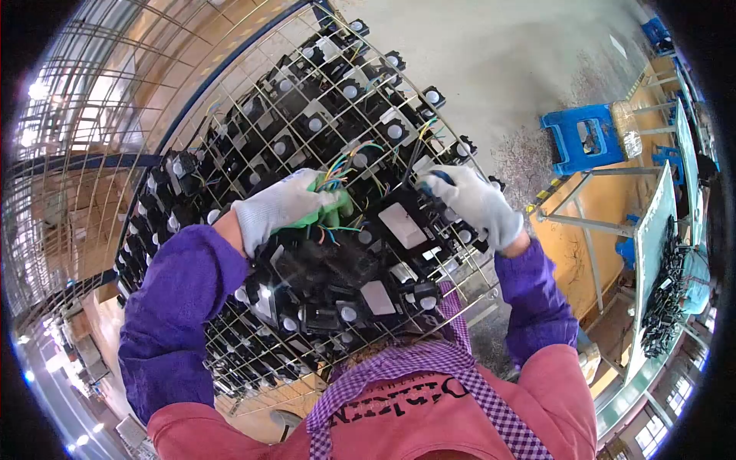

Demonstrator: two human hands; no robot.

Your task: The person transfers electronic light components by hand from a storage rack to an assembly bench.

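Over black units [354, 264], left hand [290, 204] tight around wires [335, 173], right hand [477, 203] curled, hold unclear.

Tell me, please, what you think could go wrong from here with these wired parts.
Wires might catch: coloured wires stick up beside the left grip, so a careless tug could tangle or strain them.
Parts might fall: some black units seem to poke past the edge of the wire cage, and a nudge could knock one to the floor.
Clothing might snag: the left purple sleeve appears close to the cage.
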